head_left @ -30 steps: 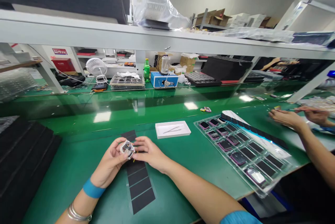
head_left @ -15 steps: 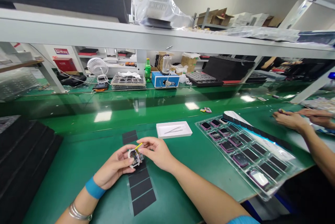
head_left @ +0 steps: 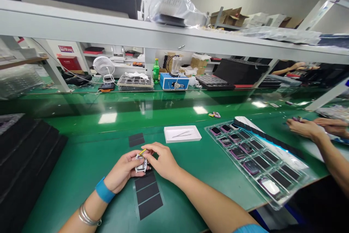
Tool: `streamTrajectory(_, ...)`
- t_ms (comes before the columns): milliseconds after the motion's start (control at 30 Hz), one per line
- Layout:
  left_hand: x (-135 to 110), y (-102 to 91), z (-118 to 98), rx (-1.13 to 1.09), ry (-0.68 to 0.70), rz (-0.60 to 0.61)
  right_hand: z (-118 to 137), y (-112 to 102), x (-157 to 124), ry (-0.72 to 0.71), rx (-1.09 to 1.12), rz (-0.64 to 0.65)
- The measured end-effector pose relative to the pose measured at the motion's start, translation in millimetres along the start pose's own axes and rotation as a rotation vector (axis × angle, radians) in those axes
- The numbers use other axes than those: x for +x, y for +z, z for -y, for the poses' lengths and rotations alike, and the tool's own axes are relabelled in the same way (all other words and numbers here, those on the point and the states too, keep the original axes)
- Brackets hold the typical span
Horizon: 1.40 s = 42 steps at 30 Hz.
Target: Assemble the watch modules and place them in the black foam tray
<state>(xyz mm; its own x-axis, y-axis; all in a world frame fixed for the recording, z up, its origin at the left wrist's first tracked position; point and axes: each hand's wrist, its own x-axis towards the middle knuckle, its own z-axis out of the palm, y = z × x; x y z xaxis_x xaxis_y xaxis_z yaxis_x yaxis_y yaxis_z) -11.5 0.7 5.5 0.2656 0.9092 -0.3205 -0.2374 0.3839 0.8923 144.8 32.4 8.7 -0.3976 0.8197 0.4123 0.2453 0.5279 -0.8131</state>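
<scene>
My left hand (head_left: pixel 127 171) holds a small white smartwatch case (head_left: pixel 141 166) by its sides, thumb across the front. Its inside shows, with small parts that are too fine to make out. A yellow strip (head_left: pixel 143 151) stands up at the case's top edge. The fingertips of my right hand (head_left: pixel 161 161) pinch at that strip, close against the case. Under both hands lies a sheet of black rectangular pads (head_left: pixel 148 193), partly hidden by them.
A white box lid (head_left: pixel 174 139) holding tweezers (head_left: pixel 182 133) lies beyond my hands. To the right is a clear tray (head_left: pixel 268 198) of watch parts. Black foam blocks (head_left: pixel 29 167) are stacked at left. A co-worker's hands (head_left: pixel 307 128) work at far right.
The watch case has turned in my left hand, so its inside now faces me more squarely. My right fingers stay at the yellow strip. The view has shifted slightly.
</scene>
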Motion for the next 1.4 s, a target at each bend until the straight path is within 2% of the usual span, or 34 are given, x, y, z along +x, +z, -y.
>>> streamTrajectory(133,3.1,-5.1,-3.6,-0.058,0.035,-0.139,-6.7,2.9,3.5,0.086,0.102,-0.009)
streamTrajectory(233,5.8,-13.3,-6.1,-0.162,0.068,-0.267,-11.3,3.4,6.3,0.094,-0.087,0.035)
streamTrajectory(300,7.5,-16.9,-6.7,-0.227,0.079,-0.307,-13.3,3.8,6.7,0.065,-0.275,0.128)
streamTrajectory(367,8.5,-17.5,-6.5,-0.264,0.077,-0.308,-14.4,4.6,5.7,0.045,-0.413,0.215)
streamTrajectory(467,8.7,-14.9,-5.4,-0.276,0.067,-0.279,-15.0,5.7,3.6,0.040,-0.492,0.259)
streamTrajectory(767,7.9,-12.3,-3.3,-0.284,0.063,-0.261,-16.9,6.6,7.2,0.130,-0.447,0.253)
streamTrajectory(933,8.3,-12.6,-3.0,-0.278,0.065,-0.259,-22.4,11.7,9.5,0.168,-0.412,0.198)
streamTrajectory(1233,6.3,-12.1,-5.3,-0.258,0.063,-0.267,-19.8,8.9,1.7,-0.084,-0.563,0.286)
streamTrajectory(1400,7.8,-13.2,-4.0,-0.246,0.076,-0.265,-11.3,-1.4,-0.5,-0.178,-0.485,0.231)
